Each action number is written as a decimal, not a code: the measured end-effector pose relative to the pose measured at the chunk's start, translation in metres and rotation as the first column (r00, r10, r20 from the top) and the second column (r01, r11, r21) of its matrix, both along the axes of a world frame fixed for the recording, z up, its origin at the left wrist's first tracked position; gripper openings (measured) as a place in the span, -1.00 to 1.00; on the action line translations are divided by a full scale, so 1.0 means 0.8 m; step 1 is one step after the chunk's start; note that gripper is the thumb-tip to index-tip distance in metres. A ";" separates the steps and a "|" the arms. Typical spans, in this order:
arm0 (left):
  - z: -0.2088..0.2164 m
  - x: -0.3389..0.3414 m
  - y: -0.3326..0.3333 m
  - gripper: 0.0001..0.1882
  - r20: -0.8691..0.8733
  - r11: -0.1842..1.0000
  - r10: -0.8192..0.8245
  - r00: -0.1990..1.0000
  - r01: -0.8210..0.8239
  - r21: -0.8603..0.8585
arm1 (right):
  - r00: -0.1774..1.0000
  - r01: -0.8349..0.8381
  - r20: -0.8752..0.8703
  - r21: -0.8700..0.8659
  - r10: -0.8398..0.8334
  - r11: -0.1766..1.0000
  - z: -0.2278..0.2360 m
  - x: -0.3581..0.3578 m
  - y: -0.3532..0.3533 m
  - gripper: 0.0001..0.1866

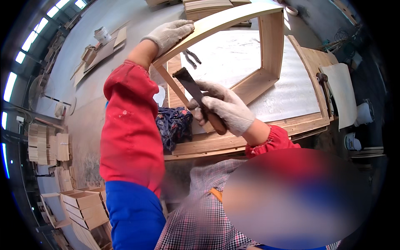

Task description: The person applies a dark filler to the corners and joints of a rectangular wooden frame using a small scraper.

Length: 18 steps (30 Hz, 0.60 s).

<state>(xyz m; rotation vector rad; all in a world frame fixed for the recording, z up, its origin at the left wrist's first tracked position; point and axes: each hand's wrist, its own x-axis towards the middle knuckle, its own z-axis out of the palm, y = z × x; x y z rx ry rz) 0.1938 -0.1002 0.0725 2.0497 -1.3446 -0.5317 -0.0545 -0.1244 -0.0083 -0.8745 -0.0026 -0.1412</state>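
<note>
A pale rectangular wooden frame [273, 46] stands on edge, tilted, upon the workbench. My left hand [171, 35], in a whitish work glove, lies over the frame's top board near its left corner, fingers stretched along the wood; the thumb is hidden. Inside my gloved right hand [227, 106] is a chisel [192, 89] with a dark flat blade and a wooden handle. Its blade points up and left, close to the frame's left board. A pair of dark-handled pliers [192, 58] lies beyond, seen through the frame. A dark patterned cloth [173, 125] is bunched left of my right hand.
White sheeting [291, 98] covers part of the wood-edged workbench [221, 143]. A hammer [325, 89] lies at its right end. Stacked boards [204, 8] are behind, a white bucket [102, 35] stands far left, and wooden drawer boxes [85, 206] are piled at lower left.
</note>
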 end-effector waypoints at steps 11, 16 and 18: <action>-0.007 0.012 0.002 -0.49 0.126 0.997 -0.043 0.991 0.051 -0.060 | 0.987 0.151 0.047 -0.008 -0.151 0.988 -0.008 0.046 0.042 -0.52; -0.007 0.011 -0.001 -0.48 0.104 0.996 -0.065 0.992 0.070 -0.046 | 0.811 0.561 0.385 -0.726 -0.441 0.397 -0.007 0.051 0.047 -0.52; -0.007 0.010 0.001 -0.48 0.089 0.996 -0.068 0.994 0.073 -0.051 | 0.758 0.557 0.515 -0.830 -0.400 -0.014 0.004 0.046 0.050 -0.51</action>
